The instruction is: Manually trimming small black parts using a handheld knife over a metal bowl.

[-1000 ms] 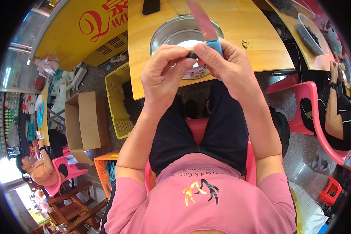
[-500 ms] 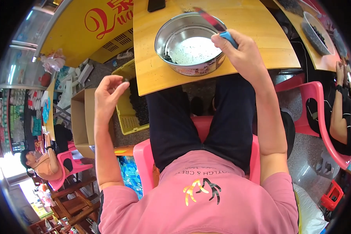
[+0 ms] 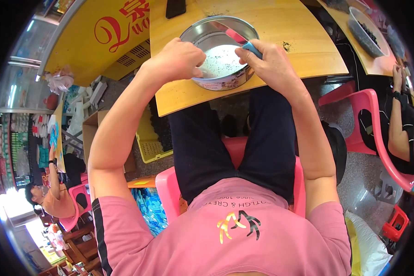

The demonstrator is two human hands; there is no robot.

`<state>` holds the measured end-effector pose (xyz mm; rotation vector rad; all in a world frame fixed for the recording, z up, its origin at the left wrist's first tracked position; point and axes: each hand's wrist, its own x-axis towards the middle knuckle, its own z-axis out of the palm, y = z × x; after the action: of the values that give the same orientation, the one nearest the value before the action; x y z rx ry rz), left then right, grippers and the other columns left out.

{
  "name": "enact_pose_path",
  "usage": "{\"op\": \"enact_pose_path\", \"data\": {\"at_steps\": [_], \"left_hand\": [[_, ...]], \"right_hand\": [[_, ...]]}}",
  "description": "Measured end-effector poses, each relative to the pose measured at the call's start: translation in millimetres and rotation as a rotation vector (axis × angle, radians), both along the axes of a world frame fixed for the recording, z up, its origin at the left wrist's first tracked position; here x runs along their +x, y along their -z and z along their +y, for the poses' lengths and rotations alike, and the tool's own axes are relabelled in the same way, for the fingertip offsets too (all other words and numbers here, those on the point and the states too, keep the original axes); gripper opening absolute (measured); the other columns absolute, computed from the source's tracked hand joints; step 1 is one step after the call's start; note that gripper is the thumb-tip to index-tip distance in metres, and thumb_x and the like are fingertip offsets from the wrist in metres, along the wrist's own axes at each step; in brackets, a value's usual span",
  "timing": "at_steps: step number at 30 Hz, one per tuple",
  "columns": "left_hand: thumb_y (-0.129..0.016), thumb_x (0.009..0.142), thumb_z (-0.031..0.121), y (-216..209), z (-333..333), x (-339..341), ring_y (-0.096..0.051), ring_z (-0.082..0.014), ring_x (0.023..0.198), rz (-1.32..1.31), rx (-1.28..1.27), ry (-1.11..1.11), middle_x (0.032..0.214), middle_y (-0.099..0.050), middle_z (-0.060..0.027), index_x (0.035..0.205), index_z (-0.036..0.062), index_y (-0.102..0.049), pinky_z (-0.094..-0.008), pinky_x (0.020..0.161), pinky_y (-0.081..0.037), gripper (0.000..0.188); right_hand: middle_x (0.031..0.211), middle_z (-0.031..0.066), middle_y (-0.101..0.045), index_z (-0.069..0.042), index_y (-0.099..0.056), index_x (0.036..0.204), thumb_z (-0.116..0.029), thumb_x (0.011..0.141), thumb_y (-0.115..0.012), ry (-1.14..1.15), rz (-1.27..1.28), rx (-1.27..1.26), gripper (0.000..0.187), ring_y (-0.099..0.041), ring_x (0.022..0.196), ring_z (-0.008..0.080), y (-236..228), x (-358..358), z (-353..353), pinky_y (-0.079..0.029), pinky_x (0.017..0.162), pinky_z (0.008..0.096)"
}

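A round metal tin (image 3: 221,86) with a shiny inside and a printed outer wall stands near the front edge of the wooden table. Dark specks dot its bright bottom. In my right hand (image 3: 272,62) is a knife (image 3: 236,37) with a blue handle and a partly red blade, which slants over the tin's right side. At the left rim, my left hand (image 3: 177,60) bends down into the tin with curled fingers. Its fingertips are partly hidden, and I cannot make out what they hold.
A black phone (image 3: 175,8) lies on the table (image 3: 303,50), beyond the tin. Below left stands a yellow plastic crate (image 3: 148,142) with dark contents. On the right are a clear tub (image 3: 368,34) of dark pieces, a pink chair (image 3: 377,119) and a seated person's arm (image 3: 399,129).
My left hand has swung from beside the table, over the crate, to the tin's left rim. My right hand has lowered the knife and shifted slightly left.
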<state>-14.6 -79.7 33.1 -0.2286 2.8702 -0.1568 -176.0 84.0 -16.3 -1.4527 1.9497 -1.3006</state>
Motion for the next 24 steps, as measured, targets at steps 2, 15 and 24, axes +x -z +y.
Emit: {"op": "enact_pose_path", "data": {"at_steps": [2, 15, 24], "left_hand": [[-0.071, 0.075, 0.024, 5, -9, -12, -0.065, -0.0278, 0.087, -0.172, -0.070, -0.081, 0.081, -0.068, -0.0094, 0.085, 0.0053, -0.070, -0.0392, 0.076, -0.049, 0.021], [-0.068, 0.073, 0.011, 30, -21, -15, -0.061, -0.0290, 0.073, -0.134, 0.213, -0.130, 0.076, -0.063, -0.0102, 0.080, 0.0016, -0.062, -0.0373, 0.068, -0.048, 0.013], [-0.068, 0.087, 0.009, 12, 5, -3, -0.063, -0.0090, 0.084, 0.609, 1.365, -0.352, 0.093, -0.067, -0.0049, 0.111, -0.0031, -0.064, -0.0227, 0.077, -0.050, 0.028]], "right_hand": [[0.076, 0.0094, -0.070, 0.002, -0.067, 0.090, -0.033, 0.092, -0.063, -0.018, 0.024, -0.007, 0.036, -0.063, 0.070, 0.0140, -1, 1, -1, -0.048, 0.065, 0.0305], [0.062, 0.0083, -0.059, 0.004, -0.063, 0.086, -0.032, 0.091, -0.064, 0.003, 0.025, -0.044, 0.036, -0.056, 0.062, 0.0131, 2, 2, -3, -0.045, 0.058, 0.0321], [0.067, -0.0011, -0.058, 0.000, -0.067, 0.087, -0.033, 0.091, -0.066, 0.047, -0.165, -0.125, 0.033, -0.047, 0.058, 0.0088, -10, 8, 2, -0.040, 0.054, 0.0266]]}}
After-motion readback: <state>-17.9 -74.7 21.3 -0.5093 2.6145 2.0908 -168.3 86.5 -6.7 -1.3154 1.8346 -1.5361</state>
